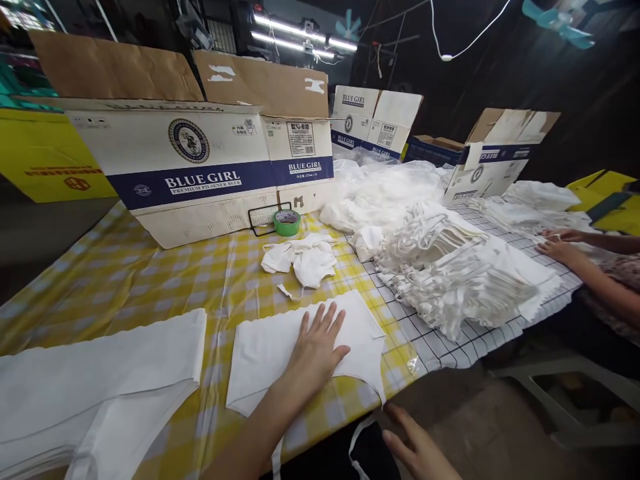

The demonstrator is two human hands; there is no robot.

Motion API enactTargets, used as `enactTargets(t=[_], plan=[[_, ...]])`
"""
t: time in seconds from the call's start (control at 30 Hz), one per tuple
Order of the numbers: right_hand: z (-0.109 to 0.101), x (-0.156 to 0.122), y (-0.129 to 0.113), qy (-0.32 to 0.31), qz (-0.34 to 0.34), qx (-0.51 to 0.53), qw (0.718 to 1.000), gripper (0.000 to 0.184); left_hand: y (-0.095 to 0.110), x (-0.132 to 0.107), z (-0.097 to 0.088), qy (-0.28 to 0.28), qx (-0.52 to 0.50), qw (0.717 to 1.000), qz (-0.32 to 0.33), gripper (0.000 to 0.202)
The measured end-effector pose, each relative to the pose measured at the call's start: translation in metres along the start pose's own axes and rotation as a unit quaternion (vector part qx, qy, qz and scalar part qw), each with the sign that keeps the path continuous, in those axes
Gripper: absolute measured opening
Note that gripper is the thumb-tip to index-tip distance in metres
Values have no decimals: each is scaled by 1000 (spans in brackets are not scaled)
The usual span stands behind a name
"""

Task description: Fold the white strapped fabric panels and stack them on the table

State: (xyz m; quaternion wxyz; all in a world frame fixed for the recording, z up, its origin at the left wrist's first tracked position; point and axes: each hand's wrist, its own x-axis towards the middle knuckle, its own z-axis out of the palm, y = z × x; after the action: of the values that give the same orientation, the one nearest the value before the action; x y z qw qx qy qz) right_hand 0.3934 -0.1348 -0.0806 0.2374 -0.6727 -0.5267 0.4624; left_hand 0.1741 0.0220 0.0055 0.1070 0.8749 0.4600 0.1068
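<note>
In a dim workshop lit by fluorescent tubes, we look down at a table covered with a yellow-and-white checked plastic cloth. A flat white fabric garment with scalloped edging and thin straps lies near the table's front edge, directly before us. Our left hand rests palm down on it, fingers spread, gripping nothing. Our right hand is just off the table edge, fingers partly bent, close to a hanging strap; we cannot tell whether it holds that strap. To the left lies a neat stack of folded white fabric. Beyond the garment are a small crumpled white fabric piece, a green roll of tape and a large white-and-navy cardboard box printed "BLUE GIRL". To the right, a heap of white strapped garments sits on a black-lined white sheet, near a co-worker's hands.
</note>
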Motion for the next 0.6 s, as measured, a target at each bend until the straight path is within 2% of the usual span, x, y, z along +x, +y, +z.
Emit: enactTargets(t=[0.07, 0.17, 0.23, 0.3, 0.43, 0.6], plan=[[10, 7, 2, 21, 23, 97, 995, 54, 14, 20, 6, -14, -16, 999, 46, 60], [19, 11, -12, 10, -1, 209, 978, 47, 28, 41, 25, -37, -32, 994, 101, 60], [20, 8, -21, 9, -25, 237, 971, 39, 32, 47, 39, -51, -33, 990, 124, 59], [19, 2, -23, 22, -29, 245, 969, 38, 33, 48, 49, -48, -30, 990, 131, 58], [13, -16, -13, 68, -10, 223, 972, 43, 33, 45, 57, -29, -26, 991, 129, 58], [-6, -44, 3, 117, -21, 47, 992, 41, 34, 45, 54, -47, -22, 991, 125, 60]])
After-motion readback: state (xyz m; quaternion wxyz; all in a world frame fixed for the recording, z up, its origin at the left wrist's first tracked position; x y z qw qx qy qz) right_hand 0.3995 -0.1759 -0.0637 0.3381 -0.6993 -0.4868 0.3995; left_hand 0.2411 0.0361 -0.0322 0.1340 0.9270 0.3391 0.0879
